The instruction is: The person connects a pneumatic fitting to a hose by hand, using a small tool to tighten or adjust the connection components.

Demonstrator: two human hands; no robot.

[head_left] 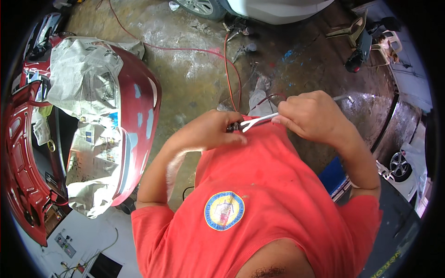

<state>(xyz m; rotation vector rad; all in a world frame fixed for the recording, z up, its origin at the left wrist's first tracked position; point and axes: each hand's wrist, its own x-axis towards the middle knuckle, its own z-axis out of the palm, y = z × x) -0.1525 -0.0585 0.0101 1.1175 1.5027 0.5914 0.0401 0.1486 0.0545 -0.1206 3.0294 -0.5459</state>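
In front of my waist, my left hand (pixel 218 129) is closed around a small dark fitting (pixel 235 126), its tip showing between thumb and fingers. My right hand (pixel 308 116) makes a fist around a silver open-end wrench (pixel 260 120). The wrench's forked jaw points left and sits right beside the fitting; I cannot tell whether they touch. A thin dark red hose (pixel 273 96) curves behind my right hand. Most of the wrench's shaft and the body of the fitting are hidden by my fingers.
On the left stands a red car body (pixel 150 99) with grey filler patches, covered by newspaper sheets (pixel 83 69). Red and orange hoses (pixel 228 69) cross the wet floor. A silver car (pixel 273 9) is ahead; chairs (pixel 389 44) stand at far right.
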